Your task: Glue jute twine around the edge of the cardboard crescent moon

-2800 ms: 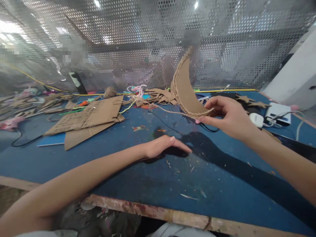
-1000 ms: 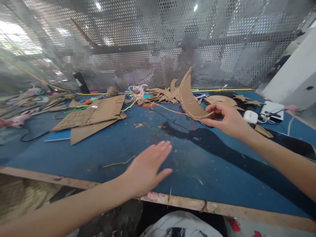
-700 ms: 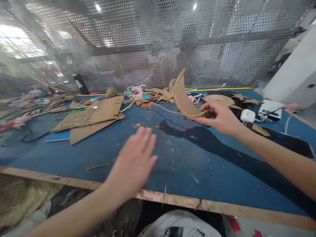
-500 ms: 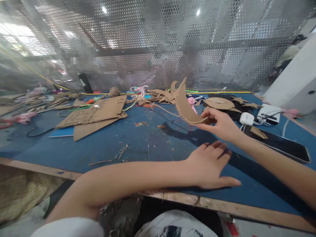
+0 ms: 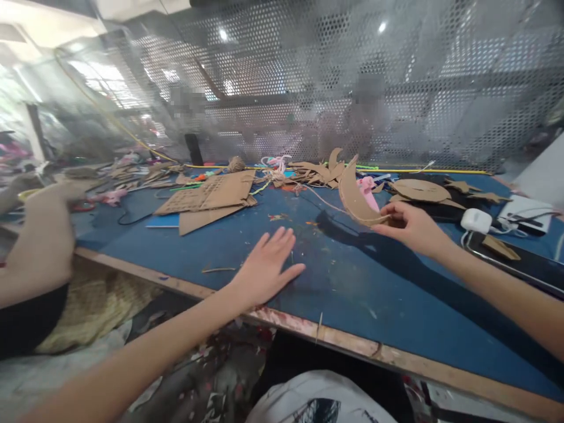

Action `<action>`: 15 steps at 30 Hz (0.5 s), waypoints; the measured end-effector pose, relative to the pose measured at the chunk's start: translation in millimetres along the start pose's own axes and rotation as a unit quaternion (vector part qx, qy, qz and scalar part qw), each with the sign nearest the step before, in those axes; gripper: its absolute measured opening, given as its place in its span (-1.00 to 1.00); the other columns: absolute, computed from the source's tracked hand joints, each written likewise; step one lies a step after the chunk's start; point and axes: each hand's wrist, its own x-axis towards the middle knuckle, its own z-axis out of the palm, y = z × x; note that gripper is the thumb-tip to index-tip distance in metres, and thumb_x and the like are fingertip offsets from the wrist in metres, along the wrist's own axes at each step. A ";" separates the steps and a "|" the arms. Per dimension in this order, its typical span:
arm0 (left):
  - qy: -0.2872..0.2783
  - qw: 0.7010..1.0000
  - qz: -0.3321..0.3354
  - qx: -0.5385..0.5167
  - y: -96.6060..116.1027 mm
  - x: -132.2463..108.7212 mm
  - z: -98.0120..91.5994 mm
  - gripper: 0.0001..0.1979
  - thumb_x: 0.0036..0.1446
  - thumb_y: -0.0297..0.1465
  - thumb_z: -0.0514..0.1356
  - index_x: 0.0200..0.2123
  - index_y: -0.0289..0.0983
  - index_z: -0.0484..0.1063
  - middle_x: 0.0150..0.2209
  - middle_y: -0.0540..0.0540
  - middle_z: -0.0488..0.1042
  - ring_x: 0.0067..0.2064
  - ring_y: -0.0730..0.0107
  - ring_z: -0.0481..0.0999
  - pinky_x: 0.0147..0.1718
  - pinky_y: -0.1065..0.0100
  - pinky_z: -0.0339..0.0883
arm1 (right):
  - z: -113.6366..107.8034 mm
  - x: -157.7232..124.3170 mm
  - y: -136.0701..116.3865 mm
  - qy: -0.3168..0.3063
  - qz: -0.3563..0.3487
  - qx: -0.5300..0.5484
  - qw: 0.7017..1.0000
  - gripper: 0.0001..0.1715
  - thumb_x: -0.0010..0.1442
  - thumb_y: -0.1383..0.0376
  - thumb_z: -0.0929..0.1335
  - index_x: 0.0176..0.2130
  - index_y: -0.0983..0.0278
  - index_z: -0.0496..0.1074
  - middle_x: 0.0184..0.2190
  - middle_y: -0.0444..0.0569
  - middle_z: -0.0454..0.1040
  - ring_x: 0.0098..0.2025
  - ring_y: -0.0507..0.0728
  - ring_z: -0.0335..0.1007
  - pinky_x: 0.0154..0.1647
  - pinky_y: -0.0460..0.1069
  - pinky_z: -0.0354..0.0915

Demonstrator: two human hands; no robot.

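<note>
A crescent moon cut from cardboard [image 5: 355, 197], with twine along its outer edge, is raised above the blue tabletop [image 5: 335, 282]. Fingers and thumb of my right hand [image 5: 409, 226] pinch its lower tip. From the crescent, a length of twine [image 5: 321, 200] runs back to the left toward a tangle of cord. My left hand [image 5: 267, 267] is palm down near the front edge of the table, fingers spread and holding nothing. A thin brown strip [image 5: 219, 269] lies just left of it.
Stacked cardboard sheets [image 5: 211, 197] lie at centre left, with a twine ball [image 5: 236, 164] behind. Cardboard cutouts [image 5: 420, 190], a white case [image 5: 476, 220] and a phone [image 5: 520, 264] are at right. Another person's arm [image 5: 46, 235] reaches in at far left.
My left hand has swept left across the tabletop from beneath my right forearm. The view has turned left, bringing another person's arm into sight. The crescent stays in my right hand.
</note>
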 end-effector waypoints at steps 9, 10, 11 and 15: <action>0.124 0.962 -0.242 0.007 -128.6 -80.1 8.6 -0.25 0.23 0.04 -0.26 0.21 -0.38 0.22 0.28 -0.31 0.19 0.34 -0.03 0.07 0.26 -0.05 0.00 | 62.6 -41.7 -54.9 0.024 -0.101 -0.157 0.982 -0.10 0.14 -0.06 0.29 0.22 0.51 0.16 0.29 0.34 0.08 0.34 0.36 -0.06 0.33 0.25 -0.06; 0.110 0.965 -0.238 0.010 -133.3 -82.0 10.7 -0.23 0.22 0.04 -0.25 0.21 -0.41 0.23 0.27 -0.33 0.20 0.33 -0.04 0.09 0.26 -0.04 0.00 | 71.3 -57.7 -66.2 -0.014 -0.102 -0.187 0.977 -0.01 0.16 -0.12 0.26 0.27 0.53 0.08 0.32 0.36 0.02 0.35 0.38 -0.10 0.31 0.26 -0.02; 0.101 0.968 -0.228 0.009 -135.5 -83.4 12.1 -0.22 0.22 0.05 -0.25 0.20 -0.43 0.24 0.27 -0.35 0.19 0.33 -0.04 0.10 0.27 -0.04 -0.01 | 80.3 -72.3 -77.4 -0.058 -0.102 -0.204 0.972 0.03 0.17 -0.15 0.22 0.30 0.55 0.03 0.33 0.38 -0.02 0.36 0.39 -0.11 0.30 0.28 0.02; 0.083 0.978 -0.183 -0.057 -134.5 -85.4 12.4 -0.13 0.18 0.12 -0.27 0.27 -0.44 0.14 0.32 -0.34 0.07 0.35 -0.03 0.02 0.30 -0.07 -0.14 | 115.9 -88.9 -122.2 -0.187 -0.089 -0.222 0.953 0.17 0.16 -0.25 0.14 0.32 0.64 -0.06 0.34 0.46 -0.20 0.38 0.46 -0.35 0.33 0.32 -0.14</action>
